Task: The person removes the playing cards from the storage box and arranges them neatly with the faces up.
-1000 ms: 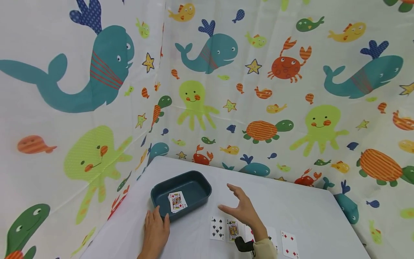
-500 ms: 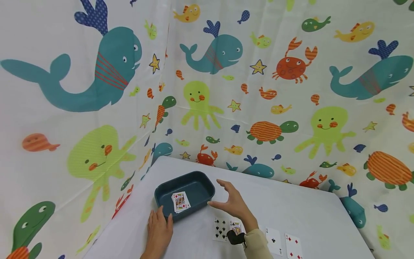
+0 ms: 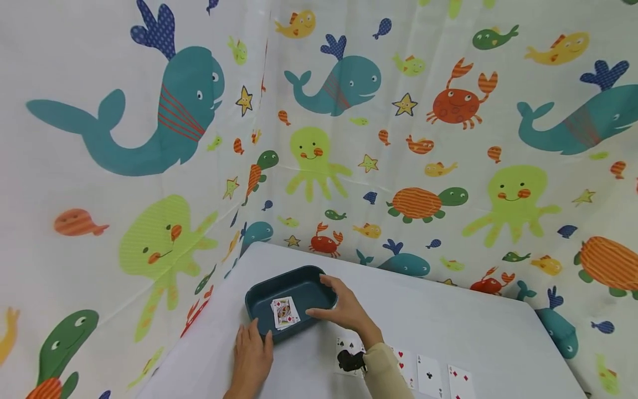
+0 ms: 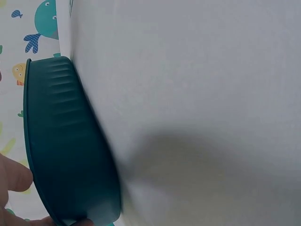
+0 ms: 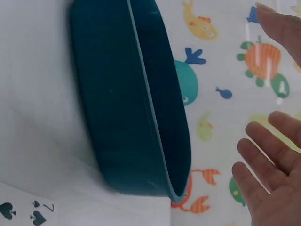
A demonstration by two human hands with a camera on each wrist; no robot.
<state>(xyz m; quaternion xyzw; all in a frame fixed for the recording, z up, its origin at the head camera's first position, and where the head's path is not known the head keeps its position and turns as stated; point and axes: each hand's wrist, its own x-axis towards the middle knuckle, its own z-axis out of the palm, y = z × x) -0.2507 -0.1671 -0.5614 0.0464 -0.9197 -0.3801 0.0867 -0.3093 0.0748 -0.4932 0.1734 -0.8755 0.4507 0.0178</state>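
Observation:
A dark teal oblong tub (image 3: 271, 282) stands on the white-covered table, with a small stack of playing cards (image 3: 286, 313) face up inside, a face card on top. My left hand (image 3: 251, 357) rests at the tub's near left corner, thumb (image 4: 18, 175) at the rim and fingertips against the end wall. My right hand (image 3: 344, 307) hovers by the tub's right end, overlapping it in the head view, thumb and fingers spread apart. The right wrist view shows those fingers (image 5: 263, 165) extended and away from the tub wall.
Several playing cards lie in a row to the right, among them a seven of spades (image 3: 344, 346), a club card (image 3: 429, 377) and a diamond card (image 3: 461, 382). My right forearm covers part of the row. A sea-animal curtain (image 3: 423, 138) hangs behind the table.
My right hand has moved left from above the cards to the tub's right end, its fingers spread throughout. My left hand stays at the tub's corner. The head view has shifted slightly.

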